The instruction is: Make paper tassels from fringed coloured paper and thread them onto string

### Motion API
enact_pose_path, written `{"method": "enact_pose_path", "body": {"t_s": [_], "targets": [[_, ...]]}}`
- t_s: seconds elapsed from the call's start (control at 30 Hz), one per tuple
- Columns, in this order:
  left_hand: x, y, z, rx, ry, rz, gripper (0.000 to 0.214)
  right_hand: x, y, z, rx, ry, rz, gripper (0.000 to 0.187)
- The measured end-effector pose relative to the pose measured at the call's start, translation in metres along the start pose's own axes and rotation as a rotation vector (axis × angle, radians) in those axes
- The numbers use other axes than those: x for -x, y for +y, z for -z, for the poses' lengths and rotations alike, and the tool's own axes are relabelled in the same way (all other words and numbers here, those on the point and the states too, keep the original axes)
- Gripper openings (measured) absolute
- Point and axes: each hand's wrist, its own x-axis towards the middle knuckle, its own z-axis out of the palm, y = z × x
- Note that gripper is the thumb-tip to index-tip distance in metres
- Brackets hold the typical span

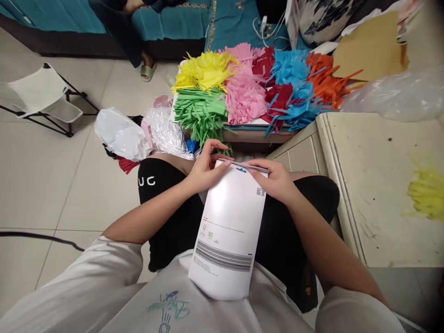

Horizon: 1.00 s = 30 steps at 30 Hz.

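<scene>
Yellow strips point(204, 71) and green strips point(200, 107) lie cut and heaped; left hand point(210, 169), forefinger lifted, nips one top corner of the pack point(229, 219) on the lap point(173, 226); no contents show, opened or not I cannot tell, so work on it looks early; right hand point(274, 178) pinches the other corner; blue strips point(293, 69) lie heaped too

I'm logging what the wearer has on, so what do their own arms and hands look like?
Left hand and right hand are bare, with no gloves, rings or watches visible. The slim forearms are uncovered, without visible markings, below loose, pale grey-white fabric sleeves.
</scene>
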Motion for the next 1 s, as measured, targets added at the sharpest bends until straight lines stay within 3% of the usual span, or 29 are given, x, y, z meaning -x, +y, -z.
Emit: {"method": "enact_pose_path", "body": {"t_s": [0.1, 0.17, 0.33, 0.63, 1.0], "targets": [[0.008, 0.004, -0.008, -0.352, 0.123, -0.225, 0.027, -0.005, 0.002, -0.005, 0.054, 0.135, -0.014, 0.029], [0.009, 0.010, -0.011, -0.559, 0.080, -0.344, 0.017, -0.008, 0.002, -0.004, 0.066, 0.198, -0.033, 0.031], [0.008, 0.027, -0.016, -0.848, 0.074, -0.452, 0.031, -0.012, -0.003, -0.003, 0.017, 0.188, -0.064, 0.034], [-0.005, 0.052, -0.031, -0.725, -0.186, -0.327, 0.043, -0.011, -0.007, -0.005, -0.092, 0.201, -0.078, 0.053], [-0.018, 0.072, -0.029, -0.623, -0.300, -0.153, 0.045, -0.011, -0.004, -0.007, -0.100, 0.166, -0.055, 0.064]]}}
